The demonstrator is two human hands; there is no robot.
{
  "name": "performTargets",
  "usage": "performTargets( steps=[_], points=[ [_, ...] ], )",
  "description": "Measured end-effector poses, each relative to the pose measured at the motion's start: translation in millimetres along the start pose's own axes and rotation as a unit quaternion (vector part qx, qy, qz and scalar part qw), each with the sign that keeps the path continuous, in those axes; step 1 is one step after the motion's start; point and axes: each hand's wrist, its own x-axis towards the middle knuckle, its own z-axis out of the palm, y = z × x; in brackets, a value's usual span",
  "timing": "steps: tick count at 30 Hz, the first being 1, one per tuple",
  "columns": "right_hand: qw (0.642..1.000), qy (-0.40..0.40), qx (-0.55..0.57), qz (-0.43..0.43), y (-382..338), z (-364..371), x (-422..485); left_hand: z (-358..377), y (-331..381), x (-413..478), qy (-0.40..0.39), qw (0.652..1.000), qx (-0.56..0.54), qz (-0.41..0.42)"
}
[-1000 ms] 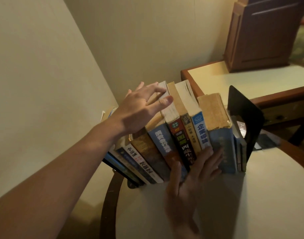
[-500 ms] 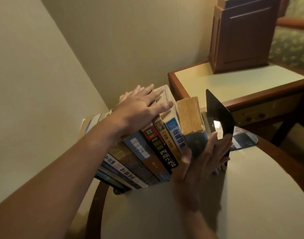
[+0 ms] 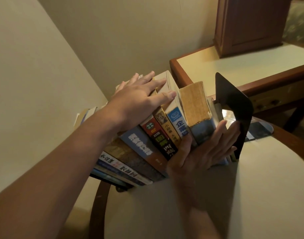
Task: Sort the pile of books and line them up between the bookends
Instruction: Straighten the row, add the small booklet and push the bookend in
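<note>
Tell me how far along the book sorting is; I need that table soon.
Mostly done: the books stand spine-out in one row beside the black bookend. In hand: the left hand lies flat on their tops, and the right hand presses the spines by the bookend. Left: the left-end books look tilted, so the row needs squaring up.

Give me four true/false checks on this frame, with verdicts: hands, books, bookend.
1. The left hand lies flat on the top edges of the books. True.
2. The black bookend has toppled over. False: it stands upright at the row's right end.
3. The right hand holds a book lifted clear of the row. False: its spread fingers rest against the spines beside the bookend.
4. The book spines face the person. True.
</note>
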Motion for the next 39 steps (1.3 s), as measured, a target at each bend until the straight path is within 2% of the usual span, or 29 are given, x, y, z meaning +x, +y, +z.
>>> performTargets(
  steps=[5, 8, 13, 19, 24, 31, 39],
  points=[
    [0.999, -0.026, 0.02, 0.002, 0, -8, 3, 1, -1, -1, 0.002, 1.0, -0.001, -0.002],
    [0.992, -0.124, 0.032, 0.001, 7, -32, 6, 1, -1, -1, 0.002, 1.0, -0.001, -0.003],
    [0.978, -0.204, 0.052, 0.009, 10, -53, 32, 0, 1, -1, 0.002, 1.0, 0.001, -0.008],
    [0.969, -0.245, 0.041, 0.015, 8, -50, 47, 2, 1, -3, 0.006, 1.0, 0.011, -0.013],
    [0.96, -0.263, 0.097, 0.023, 23, -57, 63, 2, -2, -3, 0.008, 1.0, 0.01, -0.015],
    [0.909, -0.391, 0.116, 0.083, 16, -63, 74, 2, -2, -3, 0.008, 1.0, 0.007, -0.017],
    [0.886, -0.376, 0.243, 0.124, 0, -79, 91, 2, -4, -3, 0.01, 1.0, 0.005, -0.019]
  ],
)
